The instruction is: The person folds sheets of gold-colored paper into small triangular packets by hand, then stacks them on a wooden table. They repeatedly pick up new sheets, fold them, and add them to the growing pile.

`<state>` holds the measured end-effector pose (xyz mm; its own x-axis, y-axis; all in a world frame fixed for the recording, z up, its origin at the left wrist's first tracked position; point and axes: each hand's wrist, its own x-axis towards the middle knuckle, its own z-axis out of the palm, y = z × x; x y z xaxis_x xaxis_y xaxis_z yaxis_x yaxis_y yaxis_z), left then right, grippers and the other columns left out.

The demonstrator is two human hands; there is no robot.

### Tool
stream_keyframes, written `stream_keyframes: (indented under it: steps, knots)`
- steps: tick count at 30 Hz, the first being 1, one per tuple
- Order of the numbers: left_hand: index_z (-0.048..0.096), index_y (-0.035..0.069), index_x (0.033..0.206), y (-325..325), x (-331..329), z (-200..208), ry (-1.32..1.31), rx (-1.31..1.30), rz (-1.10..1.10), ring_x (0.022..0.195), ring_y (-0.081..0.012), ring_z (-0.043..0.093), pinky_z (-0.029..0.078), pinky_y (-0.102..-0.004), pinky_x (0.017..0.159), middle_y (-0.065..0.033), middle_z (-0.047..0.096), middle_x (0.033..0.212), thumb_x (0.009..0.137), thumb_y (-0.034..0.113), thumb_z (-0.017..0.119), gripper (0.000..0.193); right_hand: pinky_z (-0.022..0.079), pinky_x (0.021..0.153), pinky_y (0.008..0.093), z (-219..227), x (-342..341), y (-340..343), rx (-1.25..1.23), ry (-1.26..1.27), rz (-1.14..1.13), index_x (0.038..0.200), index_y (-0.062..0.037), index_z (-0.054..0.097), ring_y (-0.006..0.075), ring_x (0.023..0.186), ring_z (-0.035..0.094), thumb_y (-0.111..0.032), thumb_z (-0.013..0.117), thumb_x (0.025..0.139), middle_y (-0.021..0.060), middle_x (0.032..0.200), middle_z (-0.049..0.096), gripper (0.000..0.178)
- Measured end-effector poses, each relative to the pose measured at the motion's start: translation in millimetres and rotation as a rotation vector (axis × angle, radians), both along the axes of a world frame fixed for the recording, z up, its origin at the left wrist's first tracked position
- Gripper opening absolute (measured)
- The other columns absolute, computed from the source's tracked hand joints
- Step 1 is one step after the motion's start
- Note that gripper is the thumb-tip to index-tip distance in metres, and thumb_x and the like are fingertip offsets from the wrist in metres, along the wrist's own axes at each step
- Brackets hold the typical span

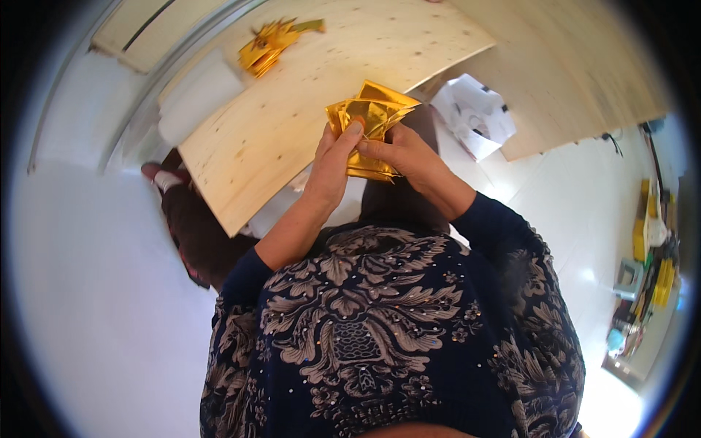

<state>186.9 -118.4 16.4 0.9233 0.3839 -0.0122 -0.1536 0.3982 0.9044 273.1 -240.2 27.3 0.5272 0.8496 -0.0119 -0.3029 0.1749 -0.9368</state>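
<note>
Both my hands hold a bunch of shiny gold foil sheets (374, 117) in front of me, just off the near edge of a pale wooden table (292, 109). My left hand (336, 157) grips the foil from the left, its thumb pressed on the front. From the right, my right hand (405, 155) is closed on the same bunch, its thumb close to the left one. Some foil sticks out above the hands and some hangs below them. The fingers behind the foil are hidden.
On the table's far side lies a pile of similar gold foil pieces (266, 47). A white plastic bag (475, 117) stands right of the table edge. A rolled white sheet (201, 95) rests at the table's left. Yellow items and a small stool (629, 279) are at far right.
</note>
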Motion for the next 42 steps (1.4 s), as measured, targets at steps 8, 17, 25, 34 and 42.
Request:
stream_keyframes:
  steps: [8,17,25,34,42]
  knots:
    - [0.037,-0.002,0.135,-7.4,59.1,21.9,0.136,-0.027,-0.157,0.125,-0.0262,0.043,0.034,-0.0427,0.105,-0.0171,0.048,0.129,0.099,0.041,0.036,0.056,0.051,0.084,0.0293,-15.0,60.9,-127.0,0.046,0.361,-0.521,0.117,0.0004,0.051,0.0187,0.096,0.062,-0.007,0.07,0.08,0.0069,0.109,0.06,0.042]
    - [0.044,-0.005,0.127,47.5,31.6,11.9,0.075,0.073,-0.154,0.112,-0.0278,0.054,0.044,-0.0399,0.095,-0.0182,0.054,0.121,0.097,0.038,0.044,0.052,0.05,0.092,0.0351,-85.6,149.9,-204.7,0.377,0.352,-0.762,0.117,-0.0024,0.052,0.0226,0.102,0.061,-0.007,0.067,0.083,0.0098,0.11,0.06,0.037]
    - [0.049,-0.002,0.121,163.7,-127.6,-35.0,0.205,0.184,0.43,0.096,-0.0227,0.062,0.05,-0.032,0.083,-0.0157,0.059,0.11,0.095,0.03,0.053,0.042,0.051,0.082,0.0277,-111.5,236.1,-353.2,0.057,0.1,-1.367,0.107,0.0037,0.058,0.0206,0.093,0.063,-0.006,0.061,0.087,0.0103,0.106,0.062,0.022]
    - [0.054,0.0,0.111,153.7,-187.1,-59.5,0.332,0.003,0.745,0.082,-0.0181,0.061,0.05,-0.0287,0.071,-0.0098,0.06,0.097,0.093,0.028,0.056,0.033,0.052,0.075,0.0292,-89.1,300.2,-412.5,0.033,-0.004,-1.73,0.107,0.005,0.055,0.0206,0.088,0.063,-0.007,0.066,0.082,0.011,0.101,0.061,0.031]
    - [0.056,0.002,0.105,157.0,-185.0,-58.2,0.31,-0.016,0.76,0.078,-0.0153,0.061,0.05,-0.028,0.072,-0.0064,0.061,0.089,0.092,0.025,0.058,0.027,0.055,0.07,0.032,-97.9,322.5,-456.1,0.031,-0.064,-1.65,0.102,0.0078,0.056,0.0225,0.084,0.065,-0.009,0.062,0.082,0.0114,0.1,0.062,0.027]
